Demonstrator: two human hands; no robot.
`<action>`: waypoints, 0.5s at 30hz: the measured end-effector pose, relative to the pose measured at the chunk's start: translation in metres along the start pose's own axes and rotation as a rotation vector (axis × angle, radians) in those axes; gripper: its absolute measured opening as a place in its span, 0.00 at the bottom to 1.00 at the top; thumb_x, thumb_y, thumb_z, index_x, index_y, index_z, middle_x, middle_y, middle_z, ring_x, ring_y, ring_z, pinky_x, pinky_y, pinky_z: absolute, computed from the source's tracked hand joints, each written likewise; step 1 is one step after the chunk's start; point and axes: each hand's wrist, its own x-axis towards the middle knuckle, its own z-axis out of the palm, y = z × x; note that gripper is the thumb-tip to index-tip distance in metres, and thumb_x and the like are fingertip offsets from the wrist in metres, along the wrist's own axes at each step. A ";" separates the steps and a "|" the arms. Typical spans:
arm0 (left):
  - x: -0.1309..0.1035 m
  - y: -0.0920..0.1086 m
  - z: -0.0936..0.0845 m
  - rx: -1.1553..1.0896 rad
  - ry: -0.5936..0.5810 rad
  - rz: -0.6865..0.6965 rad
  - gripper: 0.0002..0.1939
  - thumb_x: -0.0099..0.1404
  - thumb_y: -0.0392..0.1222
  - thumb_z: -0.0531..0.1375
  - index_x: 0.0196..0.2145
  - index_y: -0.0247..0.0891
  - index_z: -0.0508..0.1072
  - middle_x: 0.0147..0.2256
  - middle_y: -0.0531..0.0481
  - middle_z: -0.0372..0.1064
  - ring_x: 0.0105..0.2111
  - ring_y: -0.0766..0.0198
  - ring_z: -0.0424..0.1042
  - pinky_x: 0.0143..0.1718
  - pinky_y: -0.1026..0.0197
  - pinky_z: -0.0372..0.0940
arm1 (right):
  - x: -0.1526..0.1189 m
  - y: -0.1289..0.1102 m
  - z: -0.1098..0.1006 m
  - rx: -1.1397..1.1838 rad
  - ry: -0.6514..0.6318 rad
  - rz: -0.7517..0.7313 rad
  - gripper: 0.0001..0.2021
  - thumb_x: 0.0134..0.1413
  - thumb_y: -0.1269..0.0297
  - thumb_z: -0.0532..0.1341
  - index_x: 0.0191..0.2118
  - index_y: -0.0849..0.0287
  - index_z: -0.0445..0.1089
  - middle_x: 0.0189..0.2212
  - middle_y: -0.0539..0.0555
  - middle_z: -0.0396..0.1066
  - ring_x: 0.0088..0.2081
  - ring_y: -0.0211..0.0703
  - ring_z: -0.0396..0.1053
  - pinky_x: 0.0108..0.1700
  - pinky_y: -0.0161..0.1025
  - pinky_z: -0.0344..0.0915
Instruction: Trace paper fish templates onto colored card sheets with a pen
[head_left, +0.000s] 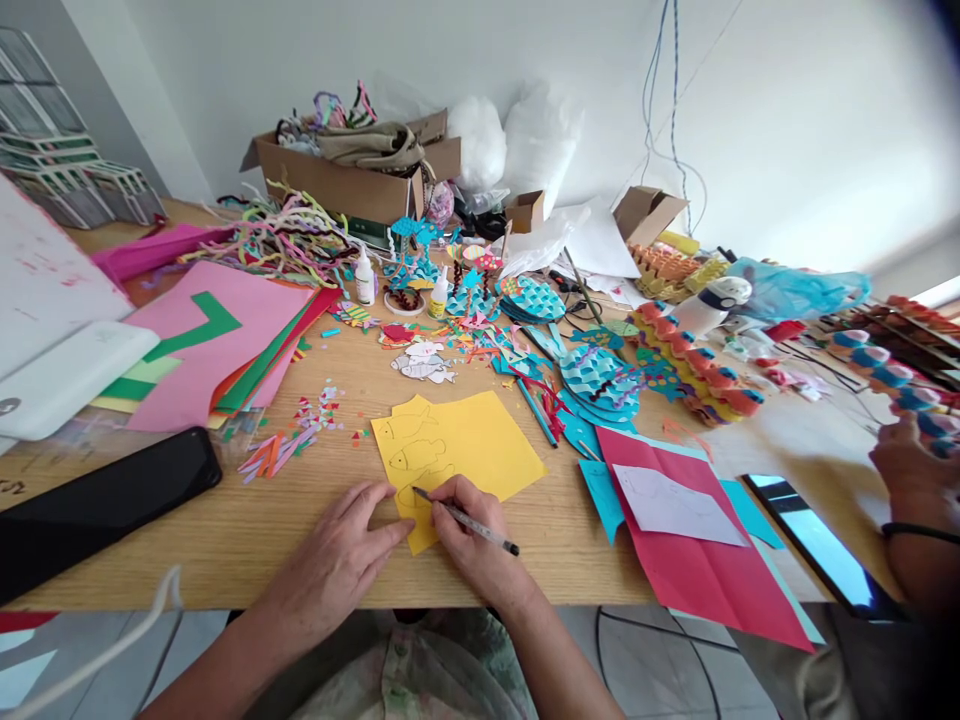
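A sheet of yellow paper (pixel 491 440) lies on the wooden table in front of me, with several fish outlines drawn down its left part. My right hand (pixel 476 535) is closed around a pen (pixel 480 528), its tip touching the paper at the lowest outline. My left hand (pixel 345 550) rests at the paper's lower left edge, fingers stretched out and holding nothing. Just beyond the sheet lie white paper fish cutouts (pixel 424 362).
Coloured paper sheets (pixel 217 340) and a black phone (pixel 112 505) lie at left. Paper scraps and glue bottles (pixel 364 278) stand farther back. At right are a red sheet (pixel 667 570), another phone (pixel 817 540) and another person's hand (pixel 911 465).
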 end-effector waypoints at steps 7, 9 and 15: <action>-0.001 0.000 0.001 0.007 0.016 0.004 0.18 0.62 0.28 0.50 0.44 0.43 0.72 0.49 0.42 0.57 0.50 0.53 0.59 0.47 0.50 0.64 | -0.001 -0.004 -0.006 -0.011 -0.007 -0.028 0.04 0.46 0.71 0.52 0.26 0.59 0.63 0.17 0.45 0.59 0.19 0.33 0.55 0.24 0.31 0.53; -0.001 0.000 0.001 0.010 0.021 0.007 0.18 0.62 0.29 0.50 0.44 0.43 0.72 0.49 0.43 0.58 0.50 0.53 0.60 0.47 0.50 0.64 | -0.001 -0.004 -0.006 -0.008 -0.013 -0.032 0.04 0.45 0.71 0.52 0.25 0.59 0.63 0.16 0.45 0.58 0.19 0.33 0.55 0.24 0.31 0.52; 0.001 -0.001 0.000 0.021 0.024 0.024 0.17 0.63 0.29 0.50 0.44 0.43 0.72 0.49 0.43 0.57 0.49 0.54 0.60 0.46 0.50 0.65 | -0.001 -0.004 -0.007 -0.011 -0.018 -0.033 0.04 0.44 0.71 0.52 0.24 0.59 0.62 0.16 0.45 0.58 0.19 0.33 0.54 0.23 0.30 0.50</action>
